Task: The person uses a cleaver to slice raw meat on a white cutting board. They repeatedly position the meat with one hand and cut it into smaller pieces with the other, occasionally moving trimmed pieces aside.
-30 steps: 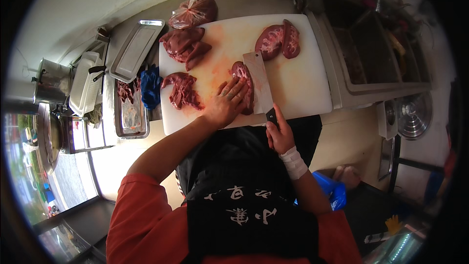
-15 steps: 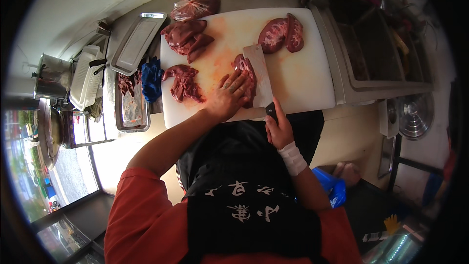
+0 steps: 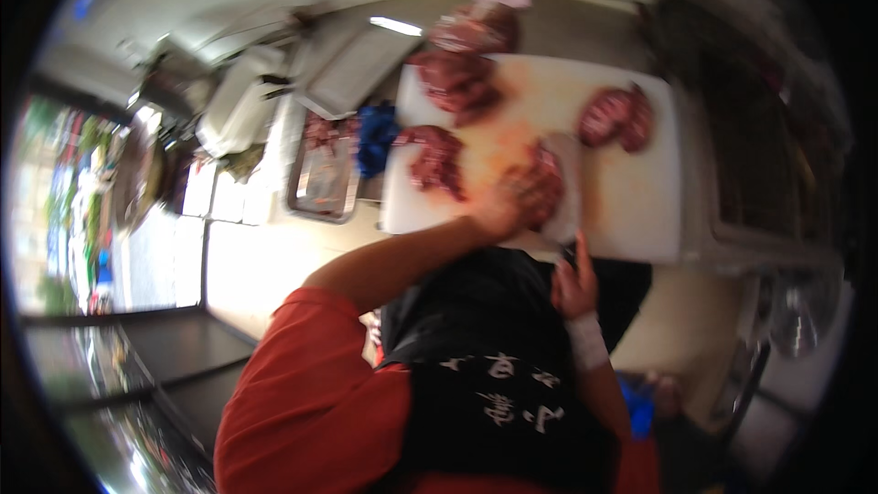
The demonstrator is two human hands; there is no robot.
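On the white board (image 3: pixel 633 206), the meat (image 3: pixel 552 181) lies beneath the left hand (image 3: pixel 514 201), spread flat; the right hand (image 3: pixel 574 287) grips the knife (image 3: pixel 570 187) alongside. Remotely, I would curl the left hand clear.

Under the left hand (image 3: pixel 514 201), the meat (image 3: pixel 551 169) looks moist and glossy on a cutting board (image 3: pixel 636 210) of smooth white plastic. The cleaver (image 3: pixel 569 185) at the right hand (image 3: pixel 574 289) has a metal blade, its finish blurred. Left of the hands, 2 metal trays (image 3: pixel 352 71) catch glints; beyond them, a clear plastic bag (image 3: pixel 471 32) looks shiny. Nearer than the hands, the apron (image 3: pixel 485 325) is matt black cloth.
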